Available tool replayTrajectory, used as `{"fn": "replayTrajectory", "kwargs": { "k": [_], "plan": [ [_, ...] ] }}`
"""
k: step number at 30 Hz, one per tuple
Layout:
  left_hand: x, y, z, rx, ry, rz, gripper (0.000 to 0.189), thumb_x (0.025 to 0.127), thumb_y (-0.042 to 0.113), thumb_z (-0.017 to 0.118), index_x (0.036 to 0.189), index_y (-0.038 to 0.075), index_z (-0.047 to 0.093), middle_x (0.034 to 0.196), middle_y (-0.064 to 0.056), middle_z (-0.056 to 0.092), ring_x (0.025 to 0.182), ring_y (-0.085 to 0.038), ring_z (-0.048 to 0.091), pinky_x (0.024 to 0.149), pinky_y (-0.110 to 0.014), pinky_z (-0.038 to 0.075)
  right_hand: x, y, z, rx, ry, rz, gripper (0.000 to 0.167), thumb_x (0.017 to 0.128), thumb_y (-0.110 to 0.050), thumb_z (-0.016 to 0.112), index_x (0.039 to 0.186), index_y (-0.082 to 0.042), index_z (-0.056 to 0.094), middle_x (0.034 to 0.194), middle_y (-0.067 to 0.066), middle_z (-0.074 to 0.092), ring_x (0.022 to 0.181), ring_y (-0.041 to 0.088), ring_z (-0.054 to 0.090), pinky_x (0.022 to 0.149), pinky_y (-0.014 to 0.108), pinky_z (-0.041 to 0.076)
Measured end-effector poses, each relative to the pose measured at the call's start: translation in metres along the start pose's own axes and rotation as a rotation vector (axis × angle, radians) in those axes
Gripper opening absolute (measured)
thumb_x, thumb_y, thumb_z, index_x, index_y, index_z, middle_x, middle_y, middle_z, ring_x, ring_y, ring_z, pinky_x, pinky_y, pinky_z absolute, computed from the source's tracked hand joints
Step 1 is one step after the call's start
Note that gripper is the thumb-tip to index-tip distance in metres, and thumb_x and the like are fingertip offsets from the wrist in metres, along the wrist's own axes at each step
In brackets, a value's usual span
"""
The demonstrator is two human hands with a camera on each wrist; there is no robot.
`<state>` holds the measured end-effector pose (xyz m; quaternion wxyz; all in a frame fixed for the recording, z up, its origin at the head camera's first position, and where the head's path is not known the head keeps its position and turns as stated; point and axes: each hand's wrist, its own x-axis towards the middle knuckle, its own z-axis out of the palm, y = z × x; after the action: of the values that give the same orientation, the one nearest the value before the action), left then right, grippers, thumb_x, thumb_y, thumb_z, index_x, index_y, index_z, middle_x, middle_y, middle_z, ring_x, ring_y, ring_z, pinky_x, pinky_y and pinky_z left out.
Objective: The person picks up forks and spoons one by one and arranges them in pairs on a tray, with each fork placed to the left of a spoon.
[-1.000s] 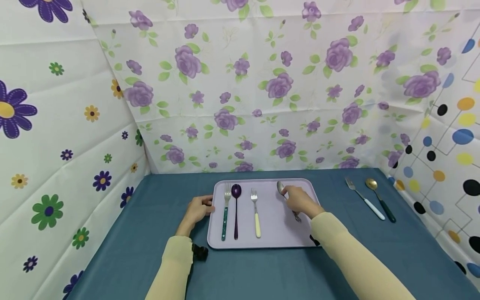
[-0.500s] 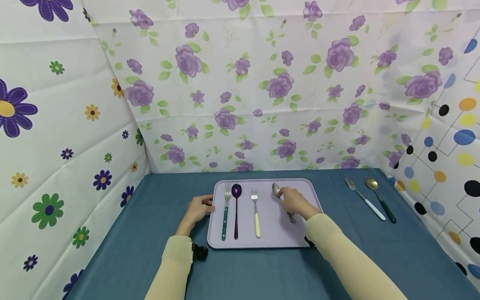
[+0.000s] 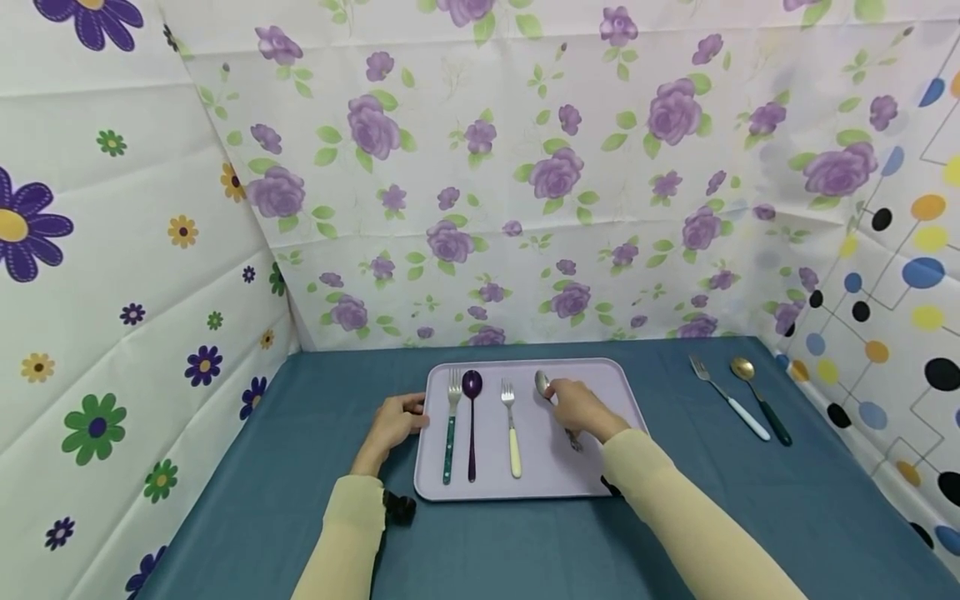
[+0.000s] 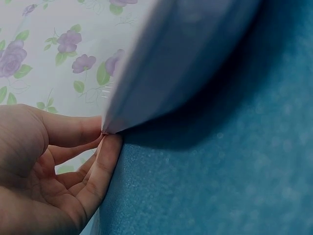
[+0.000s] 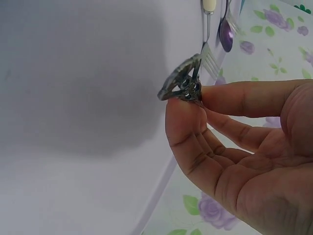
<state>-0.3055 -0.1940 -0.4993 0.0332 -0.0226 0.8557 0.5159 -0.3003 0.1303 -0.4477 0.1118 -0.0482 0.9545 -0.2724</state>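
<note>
My right hand (image 3: 583, 410) pinches a silver spoon (image 3: 542, 383) by its handle over the right half of the pale lilac tray (image 3: 551, 475). In the right wrist view the openwork ornate handle end (image 5: 183, 84) stands out between thumb and fingers. The spoon slants, bowl toward the back left. At the tray's left edge, my left hand (image 3: 393, 421) pinches the rim between thumb and fingertips, as the left wrist view shows. On the tray lie a fork with a teal handle (image 3: 449, 442), a dark purple spoon (image 3: 472, 387) and a fork with a pale yellow handle (image 3: 513, 446).
Right of the tray, on the blue-green tablecloth (image 3: 495, 550), lie a fork with a light blue handle (image 3: 731, 400) and a gold spoon with a dark green handle (image 3: 761, 400). Flower-patterned cloth (image 3: 450, 192) hangs behind; patterned cloths close off both sides.
My right hand has moved left across the tray, carrying the silver spoon closer to the yellow-handled fork. The left hand has stayed at the tray's left edge.
</note>
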Motion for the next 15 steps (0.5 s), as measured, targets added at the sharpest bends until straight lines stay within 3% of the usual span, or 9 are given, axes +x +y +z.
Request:
{"fn": "replayTrajectory", "kwargs": {
  "k": [9,15],
  "plan": [
    [0.000,-0.001,0.001,-0.007,0.006,-0.005,0.053,0.093,-0.002,0.070,0.145,-0.002,0.059,0.103,-0.012,0.065,0.099,-0.024,0.066,0.090,-0.043,0.060,0.004,-0.010,0.006,-0.008,-0.021,0.005,0.044,0.094,0.010,0.052,0.136,0.000,0.063,0.129,0.028,0.063,0.063,0.021,0.062,0.049,0.027,0.052],
    [0.000,0.001,0.001,-0.014,0.015,-0.010,0.052,0.093,-0.003,0.070,0.144,-0.001,0.060,0.103,-0.012,0.066,0.099,-0.025,0.066,0.090,-0.043,0.060,0.009,-0.015,0.012,0.000,-0.035,0.011,0.044,0.094,0.010,0.053,0.137,0.001,0.062,0.120,0.026,0.066,0.057,0.019,0.060,0.045,0.025,0.049]
  ]
}}
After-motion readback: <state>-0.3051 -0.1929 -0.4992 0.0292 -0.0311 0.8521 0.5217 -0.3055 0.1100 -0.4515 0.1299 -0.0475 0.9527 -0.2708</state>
